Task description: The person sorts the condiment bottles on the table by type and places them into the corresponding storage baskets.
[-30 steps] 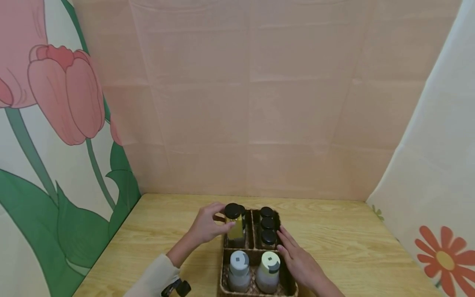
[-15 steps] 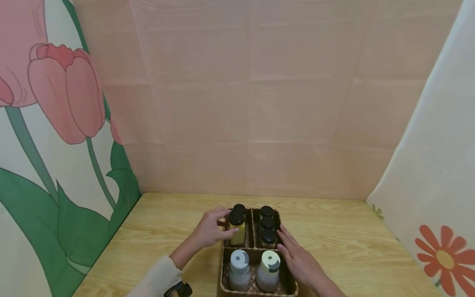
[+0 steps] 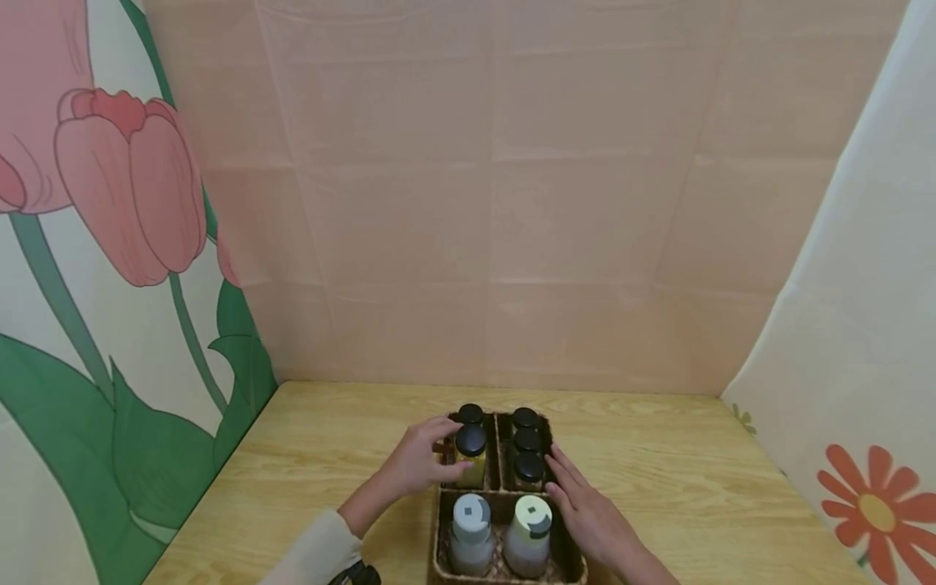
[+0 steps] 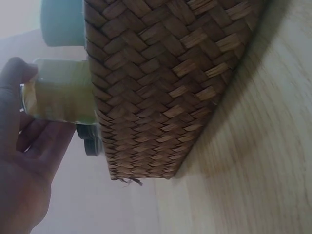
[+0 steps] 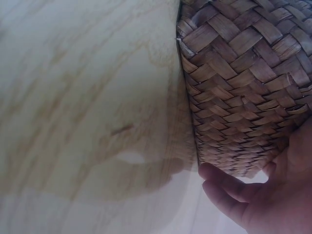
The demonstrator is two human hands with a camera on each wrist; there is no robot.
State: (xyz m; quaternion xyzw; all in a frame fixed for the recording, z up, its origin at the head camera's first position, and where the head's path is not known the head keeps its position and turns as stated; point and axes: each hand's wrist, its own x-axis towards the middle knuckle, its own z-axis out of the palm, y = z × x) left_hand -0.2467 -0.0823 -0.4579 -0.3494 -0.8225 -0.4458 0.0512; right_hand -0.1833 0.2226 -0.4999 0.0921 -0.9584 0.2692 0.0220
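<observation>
My left hand (image 3: 415, 460) pinches a jar (image 3: 471, 440) with a black lid and yellowish contents between thumb and fingers. In the left wrist view the jar (image 4: 63, 92) stands partly above the rim of a brown woven basket (image 4: 161, 87), in its rear left compartment. Behind it there is another black-lidded jar (image 3: 470, 413). My right hand (image 3: 588, 516) rests along the basket's right side, fingers extended. The right wrist view shows its fingers (image 5: 219, 187) near the bottom of the woven wall (image 5: 248, 92).
The rear right compartment holds three black-lidded jars (image 3: 528, 439) in a row. In the front compartment stand a bottle with a pale blue cap (image 3: 471, 513) and one with a pale yellow cap (image 3: 533, 515). The basket is on a wood-grain table (image 3: 702, 471).
My left hand has brought the jar slightly right, toward me and lower into the rear left compartment, uncovering more of the jar behind. The right hand and the basket have stayed in place.
</observation>
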